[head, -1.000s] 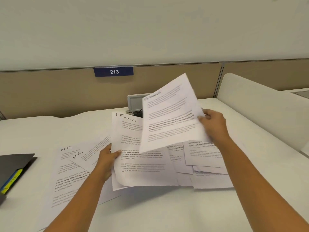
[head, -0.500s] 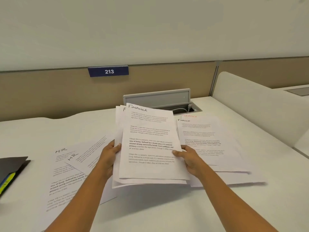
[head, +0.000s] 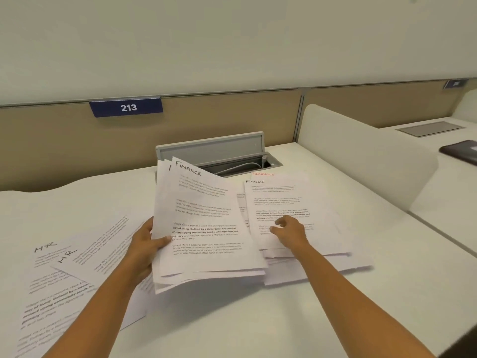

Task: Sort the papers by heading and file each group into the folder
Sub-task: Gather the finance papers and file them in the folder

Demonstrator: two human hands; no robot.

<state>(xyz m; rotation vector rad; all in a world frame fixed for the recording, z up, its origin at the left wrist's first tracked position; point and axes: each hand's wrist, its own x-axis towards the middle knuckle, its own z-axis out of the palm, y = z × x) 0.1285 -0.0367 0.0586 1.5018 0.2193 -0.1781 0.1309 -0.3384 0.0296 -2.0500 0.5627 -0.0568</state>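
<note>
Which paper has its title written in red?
The Finance sheet peeking out at the back of the right pile; all other headings are black.

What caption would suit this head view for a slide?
Left hand holds a Finance stack while right hand touches the pile beside it.

White papers (head: pixel 206 228), black print (one heading (head: pixel 263 174) red); navy sign (head: pixel 126 107).

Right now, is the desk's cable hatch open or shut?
Open: the hatch lid stands raised, and a cable shows inside.
</note>
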